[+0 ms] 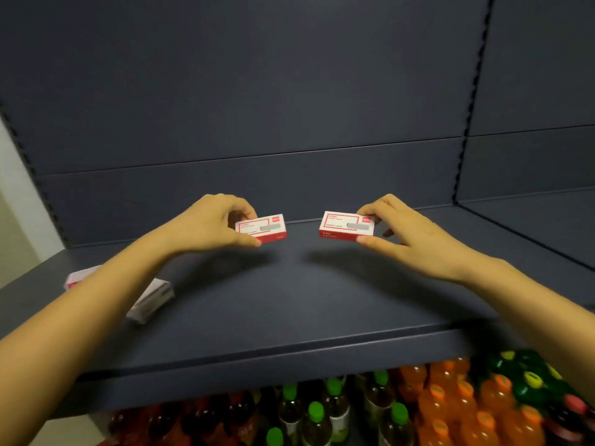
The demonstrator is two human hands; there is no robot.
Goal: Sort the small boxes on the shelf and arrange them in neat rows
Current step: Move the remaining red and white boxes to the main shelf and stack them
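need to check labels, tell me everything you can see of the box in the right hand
The box is a small, flat rectangular carton, cardboard by its look, white on top with a red-outlined label, a red logo square and a grey bar, and red along its front side. The right hand pinches its right end, thumb in front, fingers behind, holding it roughly level, low over the shelf.

Both bare forearms reach forward from the lower corners, angling slightly toward each other. The left hand (pixel 215 225) pinches a small white-and-red cardboard box (pixel 265 227) between thumb and curled fingers. The right hand (pixel 412 235) pinches a second white-and-red box (pixel 344 226) likewise, the hands well apart.
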